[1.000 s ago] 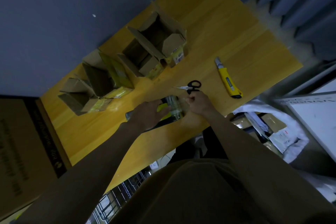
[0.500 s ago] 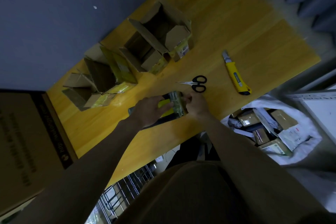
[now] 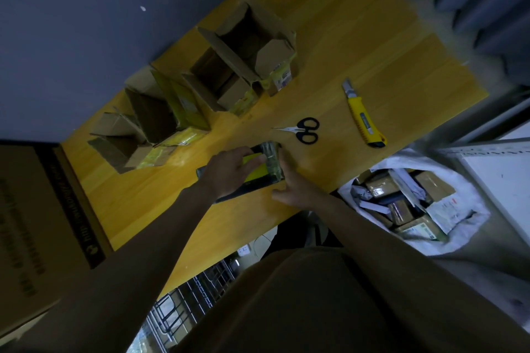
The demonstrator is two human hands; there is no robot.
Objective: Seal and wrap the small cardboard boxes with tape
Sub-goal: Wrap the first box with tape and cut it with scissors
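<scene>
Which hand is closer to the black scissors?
The right hand. It rests on the table just below the scissors. The left hand sits farther away, pressing on the yellow-and-black package.

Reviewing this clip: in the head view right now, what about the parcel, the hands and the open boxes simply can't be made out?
- Parcel, head view: its middle is covered by the left hand; the tape's extent is unclear.
- Right hand: fingertips hidden at the parcel's end, so contact is uncertain.
- Open cardboard boxes: interiors too dark to see contents.
- Labels in the white sack: too small to read.
- Large carton: cut by the left edge.
</scene>
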